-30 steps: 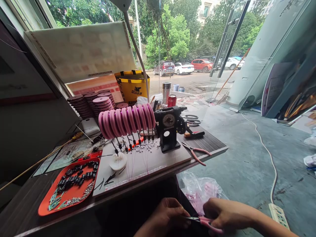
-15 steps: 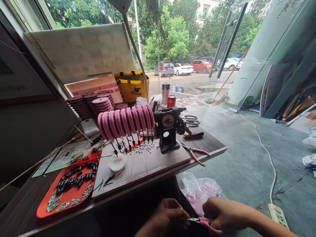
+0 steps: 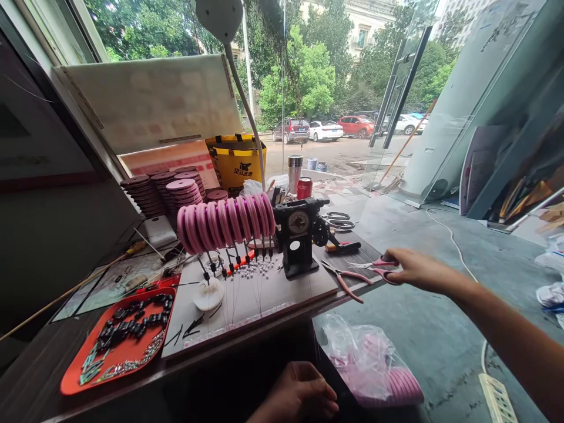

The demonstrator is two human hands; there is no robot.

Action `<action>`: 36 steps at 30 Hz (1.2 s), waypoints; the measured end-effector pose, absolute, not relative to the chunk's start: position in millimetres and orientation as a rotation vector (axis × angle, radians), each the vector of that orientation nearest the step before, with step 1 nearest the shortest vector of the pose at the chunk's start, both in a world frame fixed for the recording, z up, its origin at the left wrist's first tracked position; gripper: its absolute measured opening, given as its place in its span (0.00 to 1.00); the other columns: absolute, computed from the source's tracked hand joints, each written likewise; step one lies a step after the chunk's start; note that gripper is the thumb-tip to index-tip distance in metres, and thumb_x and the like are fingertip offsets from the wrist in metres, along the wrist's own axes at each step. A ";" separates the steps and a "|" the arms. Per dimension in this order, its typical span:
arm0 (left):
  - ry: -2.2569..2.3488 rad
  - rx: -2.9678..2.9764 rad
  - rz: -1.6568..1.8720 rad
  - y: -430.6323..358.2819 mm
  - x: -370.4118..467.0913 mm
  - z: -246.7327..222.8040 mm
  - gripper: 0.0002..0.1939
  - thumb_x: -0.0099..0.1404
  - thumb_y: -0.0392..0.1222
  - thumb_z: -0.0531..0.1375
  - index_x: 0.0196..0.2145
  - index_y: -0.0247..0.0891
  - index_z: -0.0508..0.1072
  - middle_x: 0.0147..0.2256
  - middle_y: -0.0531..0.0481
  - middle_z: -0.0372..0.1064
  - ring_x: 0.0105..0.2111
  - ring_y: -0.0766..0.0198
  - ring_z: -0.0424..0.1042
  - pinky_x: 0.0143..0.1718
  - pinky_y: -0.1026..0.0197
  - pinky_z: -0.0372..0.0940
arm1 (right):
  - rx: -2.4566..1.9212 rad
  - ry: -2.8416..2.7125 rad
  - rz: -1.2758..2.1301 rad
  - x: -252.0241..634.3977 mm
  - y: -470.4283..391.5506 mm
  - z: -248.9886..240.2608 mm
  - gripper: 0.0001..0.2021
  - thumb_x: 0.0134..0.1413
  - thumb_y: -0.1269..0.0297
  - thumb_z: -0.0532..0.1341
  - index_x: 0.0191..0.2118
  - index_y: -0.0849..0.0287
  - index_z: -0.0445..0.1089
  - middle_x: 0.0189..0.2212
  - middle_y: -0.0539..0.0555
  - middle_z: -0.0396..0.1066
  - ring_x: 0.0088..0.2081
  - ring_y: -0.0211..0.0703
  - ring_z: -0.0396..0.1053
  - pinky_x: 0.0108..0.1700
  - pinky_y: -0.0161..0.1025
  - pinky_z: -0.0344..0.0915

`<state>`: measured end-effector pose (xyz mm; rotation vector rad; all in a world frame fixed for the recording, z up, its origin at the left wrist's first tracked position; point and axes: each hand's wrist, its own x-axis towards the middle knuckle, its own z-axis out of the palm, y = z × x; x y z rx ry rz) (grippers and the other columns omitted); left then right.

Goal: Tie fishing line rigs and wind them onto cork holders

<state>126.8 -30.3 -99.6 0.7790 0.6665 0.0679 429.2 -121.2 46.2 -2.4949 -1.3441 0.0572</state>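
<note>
My right hand (image 3: 414, 270) grips the pink handles of a small pair of scissors (image 3: 379, 265) over the table's right edge, with the blades pointing left. Just left of the blades lie pliers (image 3: 355, 274) with pinkish handles. Low in the middle, in front of the table, my left hand (image 3: 302, 390) is closed with its fingers pinched together. Whatever it holds, if anything, is too small to make out. A black hand-cranked winder (image 3: 300, 238) carries a row of pink rings (image 3: 227, 223), and thin threads run below them past small black weights.
An orange tray (image 3: 70, 376) of small black and metal parts stands at left. White beads (image 3: 255, 269) lie on the board. Larger scissors (image 3: 339, 222) rest behind the winder. A plastic bag (image 3: 361, 352) of pink rings sits below the table's right side. Stacked discs (image 3: 183, 194) stand behind.
My right hand has carried the scissors up and right, away from my left hand, to the table's right edge. My left hand stays low in the middle, still closed.
</note>
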 end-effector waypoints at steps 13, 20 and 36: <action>0.665 0.766 0.020 -30.3 119.3 -92.0 0.08 0.45 0.37 0.67 0.20 0.35 0.71 0.20 0.49 0.74 0.23 0.62 0.73 0.29 0.61 0.62 | -1.742 -1.143 1.025 255.1 -118.8 -47.2 0.11 0.46 0.58 0.56 0.24 0.61 0.68 0.20 0.50 0.66 0.24 0.38 0.61 0.25 0.33 0.56; 0.659 0.827 -0.029 -26.1 120.4 -89.4 0.08 0.42 0.37 0.70 0.20 0.32 0.74 0.19 0.47 0.73 0.22 0.62 0.71 0.28 0.60 0.61 | -1.621 -0.994 1.095 248.3 -106.9 -62.3 0.10 0.43 0.61 0.56 0.21 0.62 0.67 0.16 0.48 0.62 0.21 0.35 0.58 0.22 0.32 0.52; 0.644 0.946 -0.108 -25.1 125.9 -76.4 0.01 0.42 0.31 0.65 0.18 0.30 0.78 0.17 0.49 0.71 0.19 0.67 0.65 0.24 0.64 0.55 | -1.518 -0.849 1.149 249.3 -109.6 -59.1 0.09 0.40 0.62 0.59 0.19 0.62 0.66 0.15 0.46 0.59 0.19 0.33 0.55 0.21 0.32 0.48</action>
